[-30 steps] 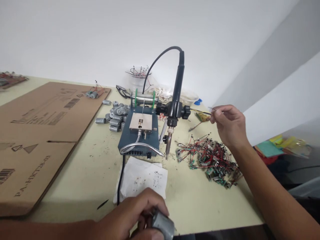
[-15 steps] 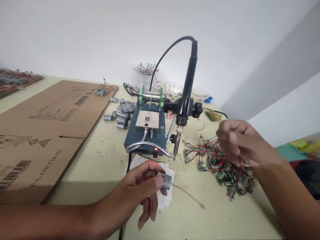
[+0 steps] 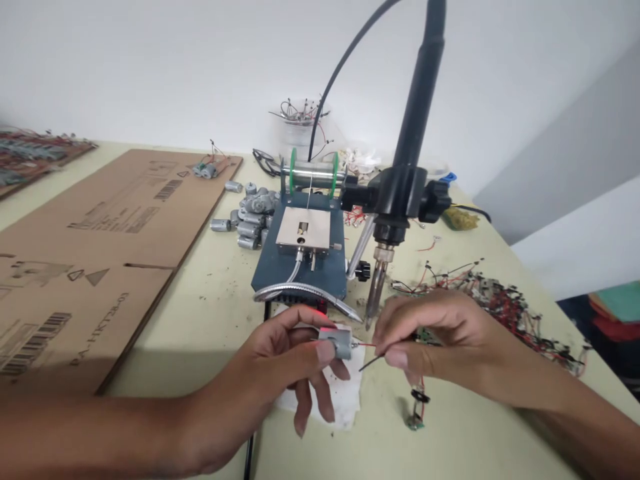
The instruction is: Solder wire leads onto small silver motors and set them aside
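Observation:
My left hand (image 3: 285,363) pinches a small silver motor (image 3: 336,343) between thumb and fingers, just below the tip of the soldering iron (image 3: 395,200) that is clamped on a blue soldering stand (image 3: 300,257). My right hand (image 3: 430,333) is closed on thin red and black wires (image 3: 370,353), whose ends point at the motor's terminal. A small part (image 3: 415,410) dangles from the wires under my right hand. White paper (image 3: 345,400) lies beneath both hands.
A heap of wired parts (image 3: 505,310) lies to the right. Several loose silver motors (image 3: 247,217) sit left of the stand, beside a large flat cardboard sheet (image 3: 100,253). A solder spool (image 3: 313,177) and a clear container (image 3: 300,130) stand behind. The table edge runs along the right.
My right hand came from the far right with wires and moved in to the motor. My left hand lifted the motor up under the iron tip. The view moved closer.

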{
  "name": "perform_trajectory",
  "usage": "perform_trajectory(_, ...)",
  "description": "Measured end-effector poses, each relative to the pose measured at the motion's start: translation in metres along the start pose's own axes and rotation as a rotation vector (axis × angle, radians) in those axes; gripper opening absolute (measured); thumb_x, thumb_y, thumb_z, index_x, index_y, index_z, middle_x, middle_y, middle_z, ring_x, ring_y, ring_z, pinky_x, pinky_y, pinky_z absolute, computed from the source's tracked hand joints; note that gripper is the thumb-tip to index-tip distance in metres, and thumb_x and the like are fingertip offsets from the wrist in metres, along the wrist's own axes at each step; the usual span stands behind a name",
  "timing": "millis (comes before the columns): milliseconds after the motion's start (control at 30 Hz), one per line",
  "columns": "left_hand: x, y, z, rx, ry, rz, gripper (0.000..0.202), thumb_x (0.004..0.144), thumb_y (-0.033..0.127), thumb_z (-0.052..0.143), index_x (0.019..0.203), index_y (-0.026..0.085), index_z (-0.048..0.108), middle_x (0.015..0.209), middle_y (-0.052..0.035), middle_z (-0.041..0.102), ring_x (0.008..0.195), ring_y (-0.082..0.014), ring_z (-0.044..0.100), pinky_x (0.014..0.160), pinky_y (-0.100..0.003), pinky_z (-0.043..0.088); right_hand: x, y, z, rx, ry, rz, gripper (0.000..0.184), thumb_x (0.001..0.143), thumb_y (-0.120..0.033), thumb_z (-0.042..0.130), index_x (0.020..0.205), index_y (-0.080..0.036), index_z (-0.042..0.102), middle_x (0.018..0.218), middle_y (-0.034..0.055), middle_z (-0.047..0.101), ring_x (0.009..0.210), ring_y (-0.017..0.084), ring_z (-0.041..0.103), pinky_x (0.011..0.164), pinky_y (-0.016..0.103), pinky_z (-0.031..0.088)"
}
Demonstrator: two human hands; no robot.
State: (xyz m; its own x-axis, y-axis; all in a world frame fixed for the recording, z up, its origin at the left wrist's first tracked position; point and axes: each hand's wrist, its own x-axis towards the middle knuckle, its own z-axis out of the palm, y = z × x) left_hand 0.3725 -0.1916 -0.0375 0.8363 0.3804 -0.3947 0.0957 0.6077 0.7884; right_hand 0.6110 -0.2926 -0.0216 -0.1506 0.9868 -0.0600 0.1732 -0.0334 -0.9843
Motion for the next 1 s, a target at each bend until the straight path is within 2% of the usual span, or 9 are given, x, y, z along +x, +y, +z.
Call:
perform_trajectory(100, 0.002, 0.0, -0.002, -0.023, -0.02, -0.002, 0.024, 0.096, 0.035, 0.072, 0.106, 0.016, 0.063, 0.09, -0.0032, 0.075, 0.059, -0.0095, 0.069, 0.046, -0.014, 0.05, 0.0, 0.007, 0.003, 0.029, 0.101, -0.02, 0.011, 0.081, -0.013, 0.084, 0.086, -0.022, 0.083, 0.066, 0.0006, 0.076, 0.052, 0.011, 0.063, 0.048, 0.021, 0.05)
perform_trajectory(233, 0.002, -0.002, -0.005, -0.023, -0.03, -0.017, 0.021, 0.096, 0.033, 0.073, 0.103, 0.015, 0.063, 0.097, -0.0044, 0.076, 0.062, -0.0094, 0.071, 0.049, -0.015, 0.052, 0.002, 0.011, 0.01, -0.008, 0.226, -0.09, 0.021, 0.069, -0.01, 0.093, 0.076, -0.026, 0.081, 0.062, -0.0027, 0.075, 0.051, 0.008, 0.061, 0.045, 0.017, 0.045)
perform_trajectory(400, 0.003, -0.002, -0.005, -0.02, -0.035, -0.021, 0.025, 0.096, 0.034, 0.075, 0.1, 0.016, 0.059, 0.092, -0.0036, 0.077, 0.063, -0.0089, 0.071, 0.05, -0.014, 0.051, 0.001, 0.007, 0.013, -0.152, 0.305, -0.182, 0.019, 0.078, -0.014, 0.087, 0.084, -0.031, 0.083, 0.068, -0.0019, 0.079, 0.052, 0.011, 0.065, 0.047, 0.02, 0.05)
perform_trajectory(500, 0.002, -0.003, -0.005, -0.009, -0.03, -0.015, 0.025, 0.095, 0.035, 0.076, 0.099, 0.015, 0.059, 0.09, -0.0038, 0.078, 0.061, -0.0085, 0.07, 0.049, -0.014, 0.05, 0.001, 0.006, 0.012, -0.226, 0.31, -0.212, 0.018, 0.082, -0.014, 0.083, 0.086, -0.032, 0.083, 0.071, -0.0009, 0.08, 0.055, 0.013, 0.067, 0.048, 0.022, 0.051)
perform_trajectory(667, 0.001, -0.003, -0.005, -0.018, 0.001, -0.022, 0.027, 0.092, 0.034, 0.08, 0.096, 0.017, 0.059, 0.087, -0.0033, 0.079, 0.059, -0.0093, 0.071, 0.048, -0.014, 0.048, 0.002, 0.007, 0.013, -0.23, 0.336, -0.231, 0.017, 0.08, -0.015, 0.084, 0.083, -0.031, 0.08, 0.068, -0.0019, 0.076, 0.053, 0.012, 0.063, 0.047, 0.024, 0.051)
perform_trajectory(1000, 0.002, -0.001, -0.006, -0.016, 0.004, -0.027, 0.027, 0.093, 0.034, 0.079, 0.097, 0.017, 0.059, 0.089, -0.0029, 0.079, 0.064, -0.0092, 0.072, 0.053, -0.016, 0.049, 0.0, 0.005, 0.014, -0.237, 0.362, -0.201, 0.012, 0.078, -0.021, 0.089, 0.08, -0.029, 0.08, 0.067, 0.0015, 0.077, 0.053, 0.015, 0.065, 0.043, 0.027, 0.048)
